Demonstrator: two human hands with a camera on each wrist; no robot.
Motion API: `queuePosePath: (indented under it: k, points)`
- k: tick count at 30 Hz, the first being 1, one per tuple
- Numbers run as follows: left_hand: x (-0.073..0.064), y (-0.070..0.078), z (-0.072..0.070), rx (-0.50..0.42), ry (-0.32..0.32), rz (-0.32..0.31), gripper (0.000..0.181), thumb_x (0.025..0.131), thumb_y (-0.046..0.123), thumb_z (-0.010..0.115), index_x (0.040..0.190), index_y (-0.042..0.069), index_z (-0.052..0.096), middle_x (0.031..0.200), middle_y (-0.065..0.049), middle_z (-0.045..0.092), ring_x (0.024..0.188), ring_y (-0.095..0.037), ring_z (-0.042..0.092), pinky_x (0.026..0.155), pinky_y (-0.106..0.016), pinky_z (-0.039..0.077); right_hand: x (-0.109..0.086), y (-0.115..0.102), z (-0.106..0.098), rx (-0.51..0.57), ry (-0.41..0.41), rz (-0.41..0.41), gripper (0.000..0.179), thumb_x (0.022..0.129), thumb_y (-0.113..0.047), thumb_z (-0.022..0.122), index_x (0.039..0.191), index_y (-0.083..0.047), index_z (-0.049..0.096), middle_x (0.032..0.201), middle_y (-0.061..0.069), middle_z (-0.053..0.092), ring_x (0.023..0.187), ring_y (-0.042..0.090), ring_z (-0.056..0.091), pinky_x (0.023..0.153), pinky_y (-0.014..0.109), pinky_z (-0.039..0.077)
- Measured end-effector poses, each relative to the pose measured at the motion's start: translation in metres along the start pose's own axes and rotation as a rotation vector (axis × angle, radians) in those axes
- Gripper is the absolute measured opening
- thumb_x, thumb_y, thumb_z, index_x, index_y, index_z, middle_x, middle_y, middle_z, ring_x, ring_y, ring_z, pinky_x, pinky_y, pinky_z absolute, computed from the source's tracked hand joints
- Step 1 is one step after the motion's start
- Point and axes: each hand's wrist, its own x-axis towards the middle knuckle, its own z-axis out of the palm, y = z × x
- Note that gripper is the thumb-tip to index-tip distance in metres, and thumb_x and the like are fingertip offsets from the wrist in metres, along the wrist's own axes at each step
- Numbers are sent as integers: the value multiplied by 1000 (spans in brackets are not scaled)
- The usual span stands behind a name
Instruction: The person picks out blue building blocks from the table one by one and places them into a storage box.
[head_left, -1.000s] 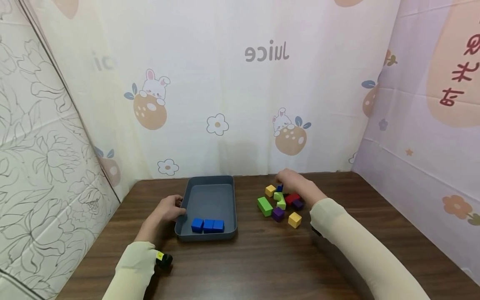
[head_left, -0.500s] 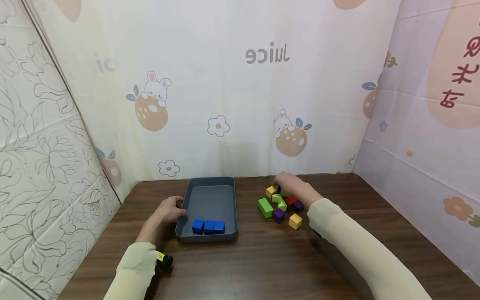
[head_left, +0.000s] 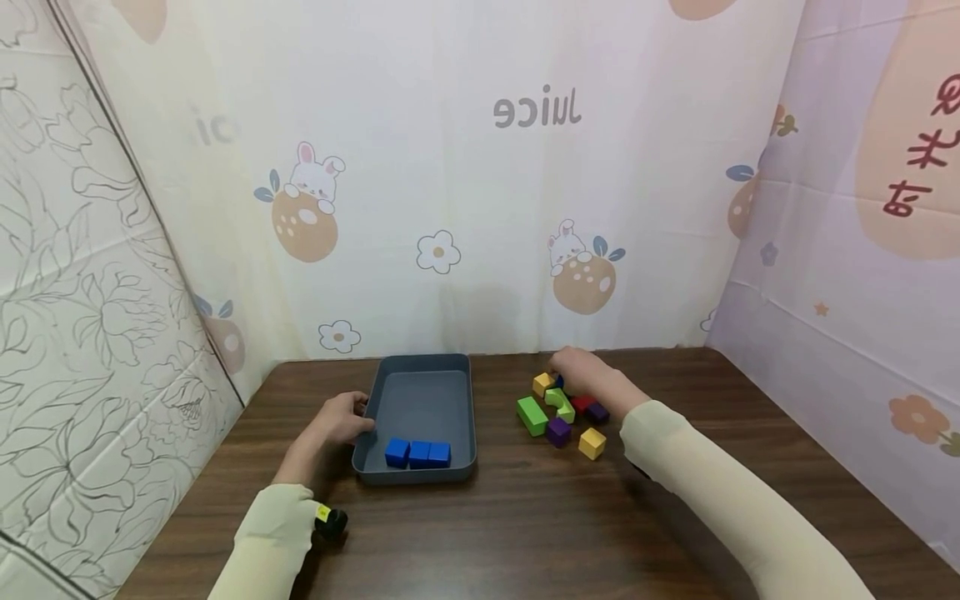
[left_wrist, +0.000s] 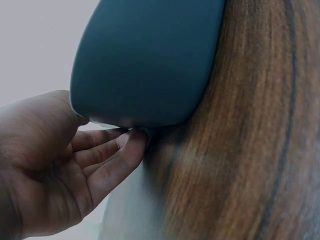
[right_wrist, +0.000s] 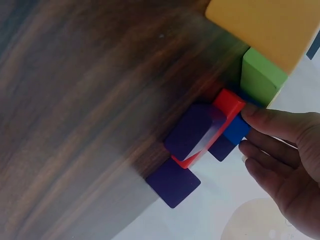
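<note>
My left hand (head_left: pixel 342 418) grips the left side of a grey tray (head_left: pixel 472 400), thumb over the rim and fingers against the outer wall. The left wrist view shows the fingers curled at the wall of the tray (left_wrist: pixel 150 60). Inside the tray's near end lie three blue blocks (head_left: pixel 419 454) in a row. At the back of a block pile, my right hand (head_left: pixel 588 372) pinches a blue block (right_wrist: pixel 236 129) between thumb and fingers. Beside that block are a red block (right_wrist: pixel 229 102), purple blocks (right_wrist: pixel 195 131) and a light green arch block (head_left: pixel 560 404).
Around the pile's near side lie a green rectangular block (head_left: pixel 532 416), a purple block (head_left: pixel 558 432) and a yellow block (head_left: pixel 592 443). Another yellow block (head_left: pixel 543 384) stands close left of the right hand. A patterned curtain (head_left: pixel 480 208) hangs behind the wooden table (head_left: pixel 487 542).
My right hand has shifted slightly among the blocks, and the blue block at its fingers has turned. The light green arch block has turned a little. My left hand stays on the tray.
</note>
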Motion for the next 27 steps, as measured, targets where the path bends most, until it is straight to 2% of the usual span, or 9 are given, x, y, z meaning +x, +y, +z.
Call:
queuePosePath:
  k: [7, 19, 27]
  points:
    - [-1, 0, 1, 4, 1, -1, 47, 96, 6, 71, 138, -11, 56, 122, -26, 65, 95, -30, 69, 76, -43, 66, -5, 1, 2, -34, 51, -38, 29, 82, 16, 74, 105, 0, 79, 101, 13, 75, 93, 27, 71, 86, 46, 63]
    - [-1, -1, 2, 0, 2, 3, 47, 96, 5, 71, 137, -11, 56, 121, -26, 65, 94, -29, 69, 76, -44, 66, -12, 2, 4, -82, 81, -64, 29, 80, 16, 75, 104, 1, 79, 101, 14, 75, 94, 30, 72, 84, 44, 63]
    - [0, 0, 1, 2, 0, -5, 48, 97, 5, 70, 139, -10, 55, 123, -26, 64, 94, -30, 69, 76, -43, 66, -15, -2, 2, -104, 74, -54, 25, 85, 17, 71, 102, 0, 78, 100, 12, 74, 93, 30, 71, 85, 46, 63]
